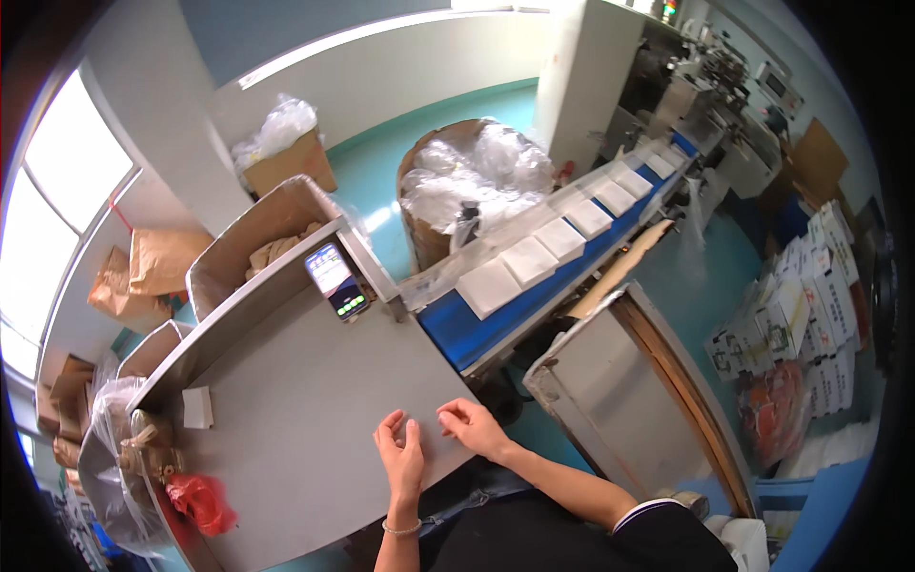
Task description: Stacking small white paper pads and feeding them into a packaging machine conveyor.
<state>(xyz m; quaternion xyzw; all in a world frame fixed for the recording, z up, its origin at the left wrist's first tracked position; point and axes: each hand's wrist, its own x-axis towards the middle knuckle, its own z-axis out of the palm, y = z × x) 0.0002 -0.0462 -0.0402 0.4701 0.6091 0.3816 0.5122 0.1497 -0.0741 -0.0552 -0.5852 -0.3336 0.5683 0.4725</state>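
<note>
Both of my hands hover over the near edge of a grey metal table [315,400], close together. My left hand [400,456] has its fingers spread and nothing in it. Loosely curled, with no object visible in it, my right hand [477,431] is just beside it on the right. Ahead of them, a blue conveyor belt [456,329] meets the table's far right edge. Several flat white packets [488,287] lie in a row along the belt, the closest ones overlapping. A lit phone [334,281] rests against the table's raised far rim.
A small white piece [197,408] and a red plastic bag [202,503] are at the table's left. Behind the table stand a large carton [286,205] and a round bin of clear plastic [477,172]. A metal-topped cart [629,400] and stacked white boxes [810,296] stand right.
</note>
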